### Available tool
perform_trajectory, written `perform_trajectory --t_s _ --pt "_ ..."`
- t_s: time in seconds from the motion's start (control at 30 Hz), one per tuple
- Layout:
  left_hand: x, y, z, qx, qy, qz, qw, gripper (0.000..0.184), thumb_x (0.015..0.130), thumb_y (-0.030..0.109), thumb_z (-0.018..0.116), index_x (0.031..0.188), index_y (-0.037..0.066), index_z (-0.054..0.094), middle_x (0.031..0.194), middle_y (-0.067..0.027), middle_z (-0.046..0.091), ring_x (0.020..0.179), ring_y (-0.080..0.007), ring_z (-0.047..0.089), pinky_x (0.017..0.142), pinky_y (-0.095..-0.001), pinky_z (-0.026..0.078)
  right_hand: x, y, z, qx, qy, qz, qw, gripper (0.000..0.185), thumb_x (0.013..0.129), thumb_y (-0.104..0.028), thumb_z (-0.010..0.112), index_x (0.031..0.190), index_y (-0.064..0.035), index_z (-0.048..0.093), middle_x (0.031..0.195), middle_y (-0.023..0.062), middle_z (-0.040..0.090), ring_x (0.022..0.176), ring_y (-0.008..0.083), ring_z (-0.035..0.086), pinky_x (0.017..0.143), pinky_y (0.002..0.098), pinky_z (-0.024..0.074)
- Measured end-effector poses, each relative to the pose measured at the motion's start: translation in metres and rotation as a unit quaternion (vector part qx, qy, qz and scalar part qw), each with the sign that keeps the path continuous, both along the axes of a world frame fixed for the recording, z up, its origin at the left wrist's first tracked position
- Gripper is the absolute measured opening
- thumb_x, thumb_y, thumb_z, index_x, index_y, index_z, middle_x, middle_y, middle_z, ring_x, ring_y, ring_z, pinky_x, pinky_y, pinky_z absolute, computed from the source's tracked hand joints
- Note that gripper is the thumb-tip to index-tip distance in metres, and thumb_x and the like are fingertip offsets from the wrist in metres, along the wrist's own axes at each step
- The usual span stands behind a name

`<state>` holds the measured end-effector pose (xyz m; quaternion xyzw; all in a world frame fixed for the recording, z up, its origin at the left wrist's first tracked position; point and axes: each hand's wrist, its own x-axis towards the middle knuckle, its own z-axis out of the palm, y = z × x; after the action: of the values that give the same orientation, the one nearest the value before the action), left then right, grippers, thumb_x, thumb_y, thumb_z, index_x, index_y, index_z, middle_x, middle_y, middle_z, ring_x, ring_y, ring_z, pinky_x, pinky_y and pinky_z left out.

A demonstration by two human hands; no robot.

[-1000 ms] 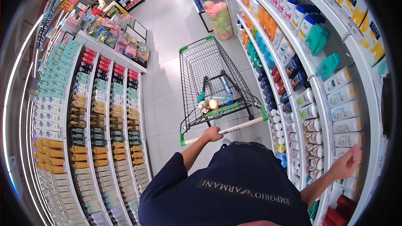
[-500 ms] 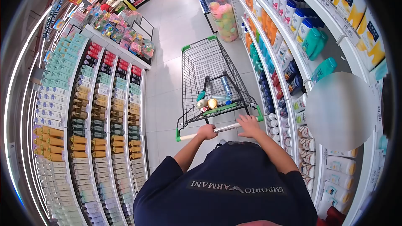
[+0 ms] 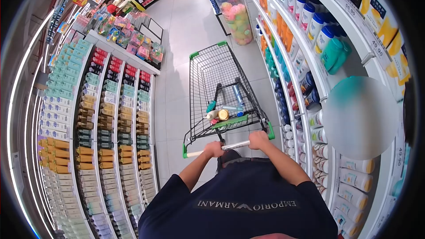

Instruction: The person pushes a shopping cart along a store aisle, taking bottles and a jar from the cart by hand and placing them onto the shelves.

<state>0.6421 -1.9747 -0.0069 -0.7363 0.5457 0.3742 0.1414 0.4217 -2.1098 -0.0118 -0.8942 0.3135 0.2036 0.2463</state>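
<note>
In front of me stands a wire shopping cart (image 3: pixel 212 75) with green corner pieces. My left hand (image 3: pixel 214 149) is wrapped round its push handle (image 3: pixel 236 145) left of the middle. Further right along the same bar, my right hand (image 3: pixel 258 140) is closed on it too. Near the handle end of the basket lie a gold-topped round container (image 3: pixel 223 114), a white bottle (image 3: pixel 212 115), a teal item (image 3: pixel 211 106) and a blue tube-shaped pack (image 3: pixel 238 94).
Stocked shelves (image 3: pixel 108 119) line the left of the aisle. Bottles crowd the right shelves (image 3: pixel 305 48), partly behind a blurred patch. Ahead, a clear bin (image 3: pixel 232 15) of colourful puffs stands at right. Grey tiled floor (image 3: pixel 177 48) runs between.
My right hand, open over the bar before, has closed round the handle. The cart handle sits slightly nearer to me and further left in view.
</note>
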Motion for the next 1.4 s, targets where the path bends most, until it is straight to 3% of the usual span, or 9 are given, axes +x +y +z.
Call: perform_trajectory --t_s 0.17,0.27,0.33,0.87,1.27,1.4 --pt "0.01 -0.007 -0.01 0.08 0.031 -0.027 0.996 0.044 0.075 0.043 0.061 0.108 0.016 0.07 0.106 -0.0166 0.068 0.101 -0.0353 0.064 0.089 -0.0447 0.051 0.003 -0.007 0.003 0.038 0.019 0.009 0.999 0.03 0.067 -0.023 0.063 0.089 -0.0073 0.074 0.094 0.0163 0.071 0.09 0.0306 0.069 0.077 0.0402 0.0547" --pt "0.019 -0.008 -0.024 0.091 0.042 -0.041 0.994 0.043 0.075 0.042 0.061 0.106 0.013 0.071 0.103 -0.0185 0.069 0.099 -0.0365 0.064 0.087 -0.0447 0.051 0.008 -0.016 0.013 0.065 0.035 0.01 0.997 0.031 0.067 -0.022 0.061 0.09 -0.0069 0.074 0.095 0.016 0.071 0.091 0.0306 0.069 0.078 0.04 0.0546" --pt "0.023 -0.009 -0.026 0.056 0.081 -0.052 0.994 0.041 0.074 0.039 0.063 0.097 0.005 0.071 0.095 -0.0226 0.068 0.09 -0.0391 0.065 0.081 -0.0454 0.051 0.012 -0.019 0.015 0.085 0.062 0.032 0.994 0.031 0.067 -0.021 0.06 0.091 -0.0069 0.074 0.096 0.0153 0.071 0.091 0.0301 0.069 0.079 0.0398 0.0545" --pt "0.077 -0.064 -0.03 0.078 0.119 -0.054 0.988 0.04 0.074 0.036 0.06 0.09 0.001 0.07 0.09 -0.025 0.067 0.089 -0.04 0.065 0.082 -0.0455 0.052 0.061 -0.068 0.017 0.086 0.055 0.021 0.995 0.031 0.07 -0.024 0.061 0.093 -0.0073 0.074 0.094 0.0151 0.072 0.091 0.0298 0.069 0.078 0.0395 0.0551" --pt "0.173 -0.13 -0.02 0.071 0.016 -0.054 0.996 0.041 0.072 0.04 0.059 0.094 0.007 0.071 0.098 -0.0186 0.069 0.094 -0.0359 0.065 0.084 -0.0447 0.053 0.158 -0.107 -0.014 0.038 0.021 0.009 0.999 0.029 0.071 -0.025 0.06 0.09 -0.0078 0.075 0.09 0.0149 0.072 0.084 0.0314 0.07 0.074 0.0405 0.0557" --pt "0.213 -0.158 -0.021 0.026 0.008 -0.069 0.997 0.041 0.072 0.04 0.06 0.095 0.008 0.071 0.099 -0.0175 0.069 0.096 -0.0349 0.065 0.084 -0.0447 0.053 0.199 -0.14 0.003 0.02 0.027 -0.005 0.999 0.029 0.071 -0.024 0.061 0.092 -0.0078 0.075 0.092 0.014 0.072 0.086 0.0304 0.07 0.074 0.0408 0.0557"
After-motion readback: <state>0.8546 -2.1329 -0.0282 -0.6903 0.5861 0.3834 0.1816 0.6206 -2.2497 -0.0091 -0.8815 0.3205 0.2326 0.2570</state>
